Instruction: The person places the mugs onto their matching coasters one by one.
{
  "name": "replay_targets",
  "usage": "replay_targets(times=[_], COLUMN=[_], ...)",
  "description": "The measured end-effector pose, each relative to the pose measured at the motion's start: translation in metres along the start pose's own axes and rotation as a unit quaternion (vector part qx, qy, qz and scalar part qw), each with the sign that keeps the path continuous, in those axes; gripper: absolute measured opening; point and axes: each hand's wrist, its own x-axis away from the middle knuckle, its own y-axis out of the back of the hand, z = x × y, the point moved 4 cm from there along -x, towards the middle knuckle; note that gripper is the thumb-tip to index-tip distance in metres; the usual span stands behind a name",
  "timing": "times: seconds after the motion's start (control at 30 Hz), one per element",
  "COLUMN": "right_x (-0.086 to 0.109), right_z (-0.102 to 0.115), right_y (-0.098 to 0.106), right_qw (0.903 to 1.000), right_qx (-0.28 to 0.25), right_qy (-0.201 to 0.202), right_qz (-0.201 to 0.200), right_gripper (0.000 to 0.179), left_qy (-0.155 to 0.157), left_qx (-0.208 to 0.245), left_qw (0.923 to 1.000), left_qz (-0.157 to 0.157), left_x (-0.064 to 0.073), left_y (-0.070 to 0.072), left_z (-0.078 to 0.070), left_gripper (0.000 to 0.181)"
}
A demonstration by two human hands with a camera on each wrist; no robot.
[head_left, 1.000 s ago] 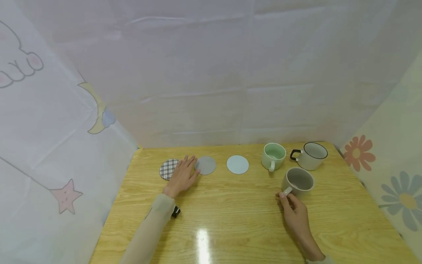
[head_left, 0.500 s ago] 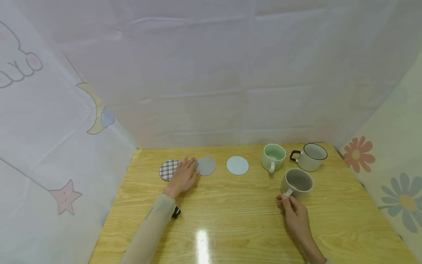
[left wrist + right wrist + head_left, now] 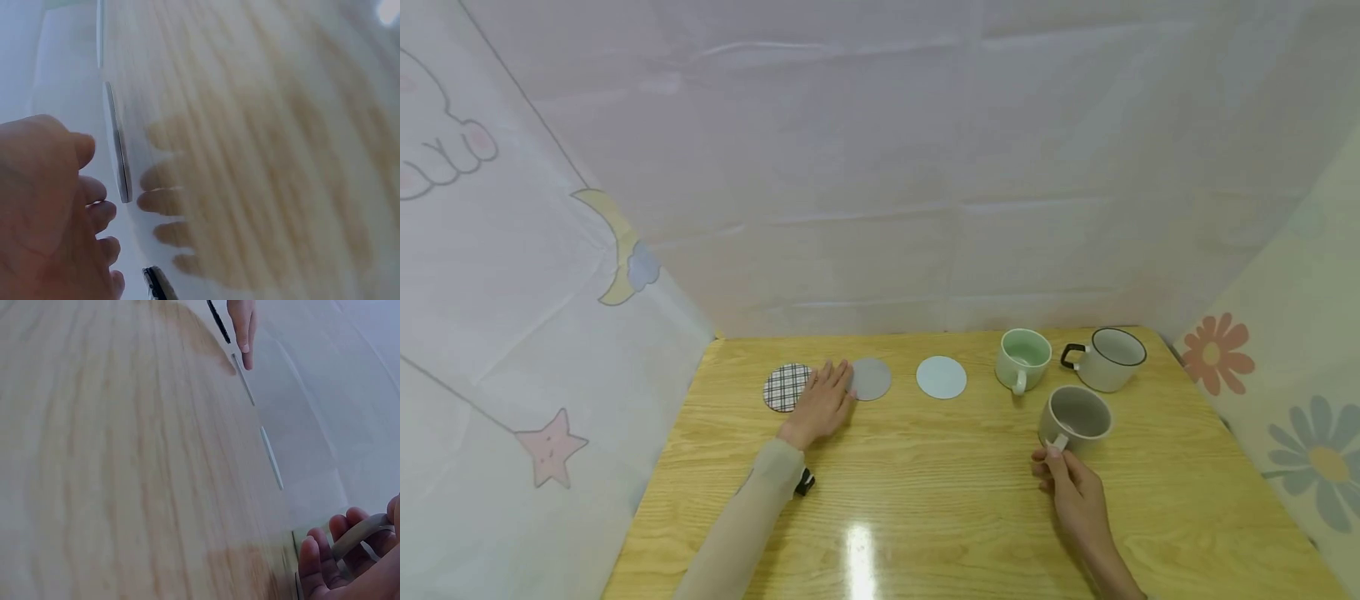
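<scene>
In the head view my right hand (image 3: 1078, 500) pinches the handle of a grey mug (image 3: 1078, 414) between thumb and fingers. The mug stands upright at the right of the table. The right wrist view shows the curved handle (image 3: 357, 537) with my curled fingers around it; the mug body is out of sight there. My left hand (image 3: 817, 404) hovers palm down, fingers straight, between a plaid round coaster (image 3: 785, 387) and a grey round coaster (image 3: 871, 379), partly covering the plaid one. In the left wrist view its fingertips stay apart from the grey coaster (image 3: 116, 144).
A pale blue round coaster (image 3: 941, 377) lies right of the grey one. Behind the grey mug stand a green mug (image 3: 1022, 360) and a white mug (image 3: 1107, 360) with black rim and handle. Patterned white sheets (image 3: 880, 167) wall the wooden table (image 3: 925, 500) at back and sides.
The grey mug's handle has swung slightly toward me and to the right, with my right hand following. My left hand has barely shifted, its fingers a little closer together.
</scene>
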Motion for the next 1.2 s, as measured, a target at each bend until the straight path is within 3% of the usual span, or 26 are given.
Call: replay_targets(times=[0.13, 0.5, 0.67, 0.9, 1.03, 1.2], right_x=[0.000, 0.000, -0.002, -0.003, -0.002, 0.000], right_z=[0.000, 0.002, 0.000, 0.001, 0.003, 0.003], right_y=[0.000, -0.001, -0.001, -0.001, 0.000, 0.003], right_qw=[1.0000, 0.9998, 0.9996, 0.9996, 0.9995, 0.9995], right_qx=[-0.009, -0.020, -0.027, -0.021, -0.019, -0.029], right_qy=[-0.002, 0.009, 0.007, 0.014, 0.022, 0.010], right_qz=[0.002, 0.001, 0.001, 0.012, 0.009, 0.000], right_gripper=[0.045, 0.044, 0.044, 0.046, 0.046, 0.048], left_qy=[0.001, -0.016, -0.029, -0.020, -0.023, -0.033], left_qx=[-0.019, -0.009, 0.010, 0.020, 0.009, 0.031], left_qw=[0.9997, 0.9992, 0.9989, 0.9980, 0.9981, 0.9979], left_qz=[0.014, 0.036, 0.036, 0.056, 0.056, 0.046], left_x=[0.000, -0.003, -0.004, -0.003, -0.004, -0.007], left_y=[-0.002, -0.005, -0.003, 0.005, 0.003, -0.001], left_z=[-0.001, 0.003, 0.002, -0.005, -0.005, -0.002], left_gripper=[0.060, 0.060, 0.059, 0.059, 0.060, 0.059])
